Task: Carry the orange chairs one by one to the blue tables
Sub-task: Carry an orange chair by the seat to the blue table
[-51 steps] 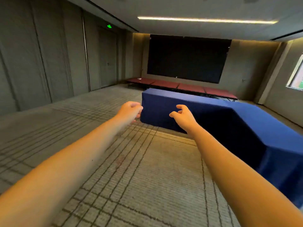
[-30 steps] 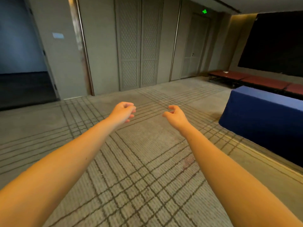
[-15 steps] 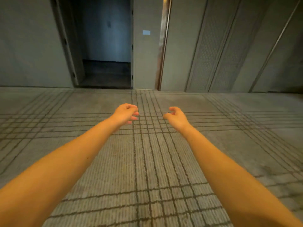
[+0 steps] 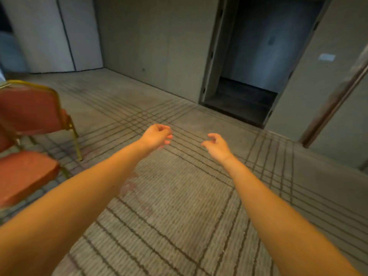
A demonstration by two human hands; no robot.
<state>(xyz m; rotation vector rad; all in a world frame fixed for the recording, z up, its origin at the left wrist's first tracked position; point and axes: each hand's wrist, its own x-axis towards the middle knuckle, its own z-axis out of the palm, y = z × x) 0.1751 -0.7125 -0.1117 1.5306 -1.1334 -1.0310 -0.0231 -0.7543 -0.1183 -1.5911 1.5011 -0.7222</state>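
Two orange chairs with gold frames stand at the left edge of the head view. One orange chair [image 4: 29,110] shows its padded back; the nearer orange chair [image 4: 23,174] shows only its seat. Both my arms stretch out in front of me over the carpet. My left hand [image 4: 157,136] hangs with loosely curled fingers and holds nothing, well to the right of the chairs. My right hand [image 4: 216,145] is beside it, fingers also loosely curled and empty. No blue table is in view.
An open dark doorway [image 4: 247,82] lies ahead to the right in a grey panelled wall [image 4: 155,46]. Patterned carpet [image 4: 179,206] with dark grid lines spreads between me and the walls. A brown door edge [image 4: 334,104] leans at the far right.
My view has swung left: the blue table left the frame, the doorway slid to the right, and the orange chairs came in at the left. Both hands stayed out front, empty.
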